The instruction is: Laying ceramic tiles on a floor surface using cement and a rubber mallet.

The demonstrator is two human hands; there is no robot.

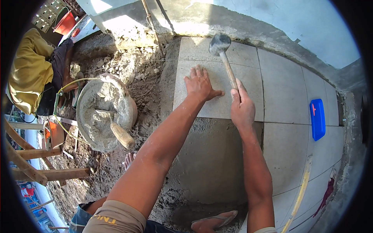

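The left hand (199, 87) lay flat on a pale floor tile (217, 105) in the far middle of the scene, its fingers somewhat spread and its thumb stretched out to the right; it had hold of nothing. The right hand (243, 110) was wrapped firmly around the lower part of the wooden handle of a mallet (226, 62), whose dark, dusty head pointed to the far side; I cannot tell whether this head touched the tiling beneath it. The tile under the left hand lay beside other tiles on its far and right sides, and just nearer than it was a bed of smooth grey mortar (213, 155). To the left, on rough soil, stood a bucket (131, 108) with grey mix inside, and a trowel (122, 134) rested in it, its wooden handle reaching over the rim toward the near right. A thin string (167, 60) ran across the far part. On the tiles at the right lay a blue plastic container (318, 124) with a small red piece on it, and nearer were a long yellow strip (303, 188) and a dark red cloth (328, 190). At the far left, another person in a yellow garment (33, 73) was bent low.
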